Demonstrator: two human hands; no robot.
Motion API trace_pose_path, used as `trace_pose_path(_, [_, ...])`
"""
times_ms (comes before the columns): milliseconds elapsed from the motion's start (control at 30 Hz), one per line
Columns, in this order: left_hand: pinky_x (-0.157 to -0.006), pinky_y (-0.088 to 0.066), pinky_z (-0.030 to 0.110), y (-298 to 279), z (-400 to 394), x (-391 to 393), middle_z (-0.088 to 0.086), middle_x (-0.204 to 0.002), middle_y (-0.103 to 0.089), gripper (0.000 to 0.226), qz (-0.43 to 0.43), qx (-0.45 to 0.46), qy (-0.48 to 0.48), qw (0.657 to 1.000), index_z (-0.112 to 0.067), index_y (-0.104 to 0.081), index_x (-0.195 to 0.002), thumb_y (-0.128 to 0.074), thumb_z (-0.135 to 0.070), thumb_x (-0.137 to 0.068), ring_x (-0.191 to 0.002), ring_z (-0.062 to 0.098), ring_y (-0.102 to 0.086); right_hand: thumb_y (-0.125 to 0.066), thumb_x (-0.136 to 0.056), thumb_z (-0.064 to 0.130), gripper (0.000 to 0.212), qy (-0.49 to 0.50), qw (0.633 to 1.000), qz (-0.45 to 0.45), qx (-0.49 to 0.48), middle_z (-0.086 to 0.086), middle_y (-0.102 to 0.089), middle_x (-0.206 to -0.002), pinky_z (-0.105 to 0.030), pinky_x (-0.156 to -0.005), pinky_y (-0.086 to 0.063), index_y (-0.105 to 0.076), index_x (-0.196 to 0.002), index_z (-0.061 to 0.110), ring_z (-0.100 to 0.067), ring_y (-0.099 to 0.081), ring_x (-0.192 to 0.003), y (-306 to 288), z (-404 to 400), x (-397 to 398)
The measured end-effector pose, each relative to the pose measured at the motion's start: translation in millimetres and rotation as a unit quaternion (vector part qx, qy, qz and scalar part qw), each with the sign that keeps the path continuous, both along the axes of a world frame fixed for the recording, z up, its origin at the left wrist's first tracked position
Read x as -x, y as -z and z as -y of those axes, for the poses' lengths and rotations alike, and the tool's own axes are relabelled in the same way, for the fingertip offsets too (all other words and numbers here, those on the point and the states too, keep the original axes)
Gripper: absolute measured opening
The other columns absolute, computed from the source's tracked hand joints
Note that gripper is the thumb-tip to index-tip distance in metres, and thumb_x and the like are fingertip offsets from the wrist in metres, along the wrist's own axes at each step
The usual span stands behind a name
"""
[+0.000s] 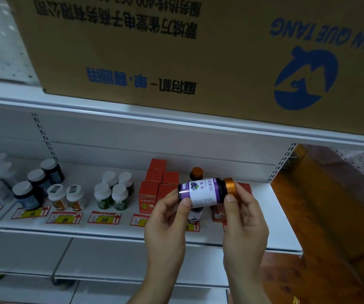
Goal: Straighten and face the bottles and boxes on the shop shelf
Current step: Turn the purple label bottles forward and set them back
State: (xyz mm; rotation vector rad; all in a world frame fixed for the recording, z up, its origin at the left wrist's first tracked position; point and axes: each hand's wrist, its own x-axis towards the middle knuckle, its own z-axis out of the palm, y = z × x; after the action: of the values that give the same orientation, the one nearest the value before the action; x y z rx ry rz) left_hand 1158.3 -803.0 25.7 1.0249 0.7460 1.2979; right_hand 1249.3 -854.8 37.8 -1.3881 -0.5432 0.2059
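Note:
I hold a dark bottle (205,192) with a purple-and-white label and an orange cap sideways in front of the white shelf (115,229), cap to the right. My left hand (168,224) grips its base end, thumb on the label. My right hand (243,218) pinches the orange cap. Behind it stand another orange-capped bottle (197,173) and one more, partly hidden, below the held bottle (195,215). Red boxes (158,183) stand in rows to the left, and a red box (218,212) shows between my hands.
White-capped bottles stand in groups further left: green ones (113,193), orange-labelled ones (66,197), dark blue ones (37,183). Price tags (104,217) line the shelf front. A large cardboard carton (176,51) sits on the shelf above. A wooden floor (330,216) lies to the right.

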Motion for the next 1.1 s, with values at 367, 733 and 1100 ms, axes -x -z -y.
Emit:
trace_pose_path(367, [-0.084, -0.053, 0.017, -6, 3, 6, -0.008, -0.11, -0.074, 0.022, -0.05, -0.029, -0.017, 0.998, -0.026, -0.074, -0.105, -0.066, -0.029, -0.085, -0.106, 0.014, -0.068, -0.057, -0.087, 0.04, 0.031, 0.002, 1.0, 0.002, 0.014, 0.024, -0.07, -0.108, -0.02, -0.086, -0.055, -0.063, -0.117, 0.041, 0.004, -0.063, -0.11, -1, 0, 2])
trace_pose_path(733, [-0.1, -0.054, 0.03, -9, -4, 10, -0.007, -0.122, -0.071, 0.021, -0.027, -0.039, -0.029, 0.998, -0.021, -0.073, -0.109, -0.064, -0.015, -0.091, -0.118, 0.01, -0.065, -0.057, -0.09, 0.037, 0.028, -0.033, 0.999, 0.006, 0.013, 0.027, -0.069, -0.111, -0.029, -0.09, -0.055, -0.062, -0.117, 0.045, 0.004, -0.062, -0.111, -4, -4, 4])
trace_pose_path(1100, [-0.084, -0.054, 0.019, -11, -7, 14, -0.006, -0.109, -0.073, 0.02, -0.088, -0.054, -0.026, 0.994, -0.027, -0.07, -0.108, -0.063, -0.028, -0.09, -0.104, 0.009, -0.067, -0.055, -0.087, 0.047, 0.025, -0.031, 0.999, -0.007, 0.025, 0.024, -0.071, -0.103, -0.031, -0.087, -0.056, -0.066, -0.109, 0.045, 0.0, -0.065, -0.107, -5, -7, 4])
